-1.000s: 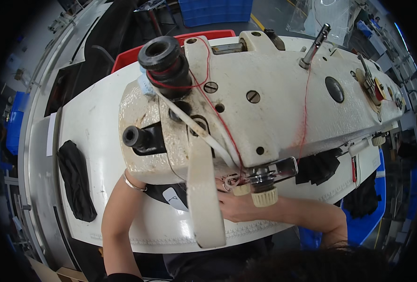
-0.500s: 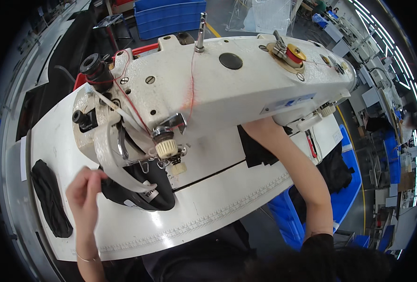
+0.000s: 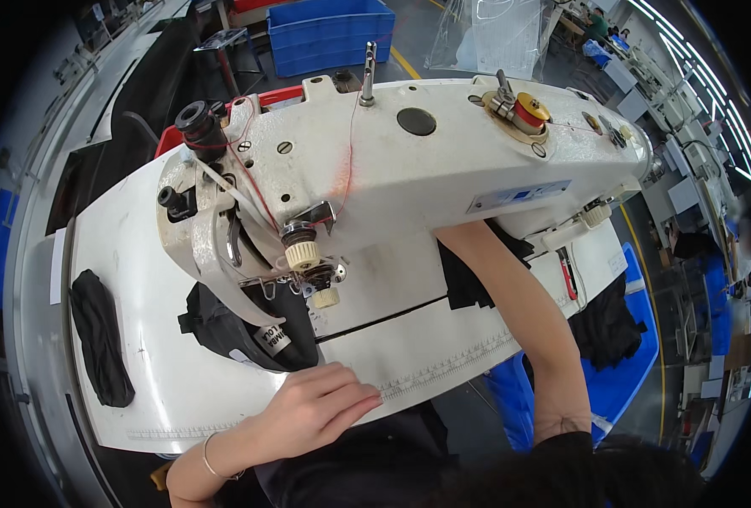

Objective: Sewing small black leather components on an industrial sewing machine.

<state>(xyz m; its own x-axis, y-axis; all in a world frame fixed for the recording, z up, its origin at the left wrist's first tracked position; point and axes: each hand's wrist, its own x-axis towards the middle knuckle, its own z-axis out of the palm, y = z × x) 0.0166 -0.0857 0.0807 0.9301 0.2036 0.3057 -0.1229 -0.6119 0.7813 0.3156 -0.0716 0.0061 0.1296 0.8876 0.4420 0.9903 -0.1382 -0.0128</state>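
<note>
A white sewing machine with red threads stands on the white table. Black fabric with a white label lies beneath its needle end. My left hand is at the table's front edge, below that fabric, its fingers curled; whether anything is in them is hidden. My right hand reaches under the machine arm by a black fabric stack, its fingers hidden. A red cutter lies right of my right forearm.
A rolled black cloth lies at the left. A blue bin with black fabric sits at the lower right. Behind are a red bin, another blue bin and a stool. People sit at far benches.
My left hand has moved from beside the machine's left end down and right to the front edge. My right hand went from the needle area to under the arm. The view has shifted too.
</note>
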